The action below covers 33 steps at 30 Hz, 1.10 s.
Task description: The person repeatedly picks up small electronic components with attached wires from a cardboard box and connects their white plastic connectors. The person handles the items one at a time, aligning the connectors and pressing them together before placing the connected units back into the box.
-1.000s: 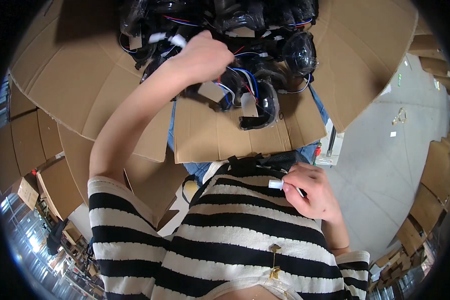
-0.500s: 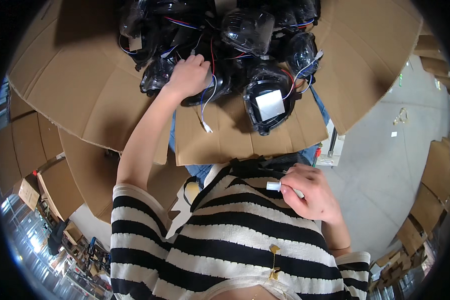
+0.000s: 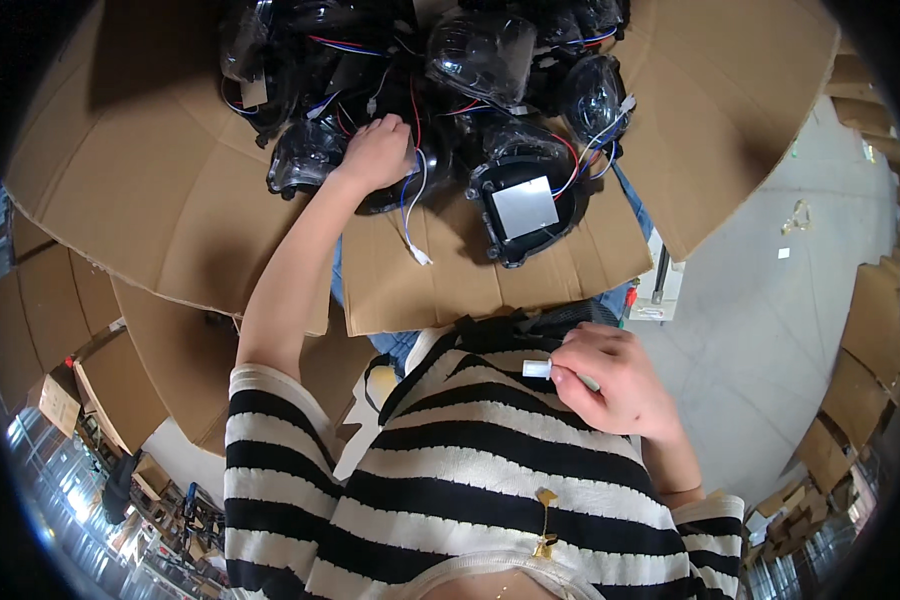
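My left hand (image 3: 378, 155) reaches into a pile of black lamp-like housings, its fingers curled down over a rounded black housing (image 3: 385, 200); the fingertips are partly hidden. A blue and white lead ending in a white connector (image 3: 420, 256) hangs from beside that hand. To its right lies another black housing (image 3: 515, 243) with a silver square label (image 3: 525, 207) facing up. Close to my body, my right hand (image 3: 610, 375) is closed around a slim white pen-like marker (image 3: 537, 369), its white end sticking out to the left.
More plastic-wrapped housings (image 3: 480, 55) with red, blue and white wires are heaped at the back. They sit in a large cardboard box with its flaps (image 3: 170, 180) spread out. Grey floor (image 3: 760, 320) shows at the right, with cardboard stacks (image 3: 830, 440) beyond.
The view has shifted slightly. The housing with the silver label has tipped to lie flatter. My left hand stays on its housing, and my right hand keeps the marker.
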Each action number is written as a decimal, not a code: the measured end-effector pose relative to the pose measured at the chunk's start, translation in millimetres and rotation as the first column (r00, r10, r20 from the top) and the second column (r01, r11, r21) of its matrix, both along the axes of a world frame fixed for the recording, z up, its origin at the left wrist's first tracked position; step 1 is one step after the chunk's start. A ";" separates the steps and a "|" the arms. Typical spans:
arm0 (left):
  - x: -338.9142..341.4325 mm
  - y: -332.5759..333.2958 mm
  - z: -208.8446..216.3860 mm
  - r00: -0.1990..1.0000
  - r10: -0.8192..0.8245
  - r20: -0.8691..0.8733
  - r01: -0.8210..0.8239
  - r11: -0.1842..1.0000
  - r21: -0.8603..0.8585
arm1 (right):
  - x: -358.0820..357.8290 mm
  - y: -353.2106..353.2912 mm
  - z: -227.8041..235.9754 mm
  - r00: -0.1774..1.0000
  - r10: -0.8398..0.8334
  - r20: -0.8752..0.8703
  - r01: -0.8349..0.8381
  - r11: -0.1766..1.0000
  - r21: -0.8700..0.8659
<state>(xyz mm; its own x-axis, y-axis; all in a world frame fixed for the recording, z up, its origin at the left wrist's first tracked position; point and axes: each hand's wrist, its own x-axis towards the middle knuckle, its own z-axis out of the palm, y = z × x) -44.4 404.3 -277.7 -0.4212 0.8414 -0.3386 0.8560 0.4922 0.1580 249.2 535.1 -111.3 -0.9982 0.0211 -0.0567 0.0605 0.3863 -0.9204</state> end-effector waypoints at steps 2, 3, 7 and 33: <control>-0.2 5.1 -1.7 0.995 0.012 0.095 -0.019 0.997 0.068 | -1.9 -2.0 2.4 1.000 0.009 0.000 -0.009 1.000 0.002; 0.5 9.6 -2.5 0.993 0.001 0.117 -0.005 0.999 0.034 | -1.9 -2.2 2.6 1.000 0.004 0.001 -0.004 1.000 -0.001; 8.6 22.5 7.0 0.987 -0.130 0.089 0.141 0.982 -0.126 | -0.5 -2.0 1.7 1.000 -0.003 0.004 0.003 1.000 -0.011; 11.8 -0.5 -1.4 0.947 -0.307 -0.095 0.318 0.937 0.146 | -1.2 -7.2 4.4 1.000 0.015 0.002 -0.015 1.000 0.019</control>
<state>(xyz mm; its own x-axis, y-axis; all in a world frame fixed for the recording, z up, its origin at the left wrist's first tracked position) -32.6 403.8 -279.1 -0.1464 0.9744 -0.1708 0.9742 0.1720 0.1461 248.0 527.9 -106.9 -0.9983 0.0077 -0.0584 0.0565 0.4049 -0.9126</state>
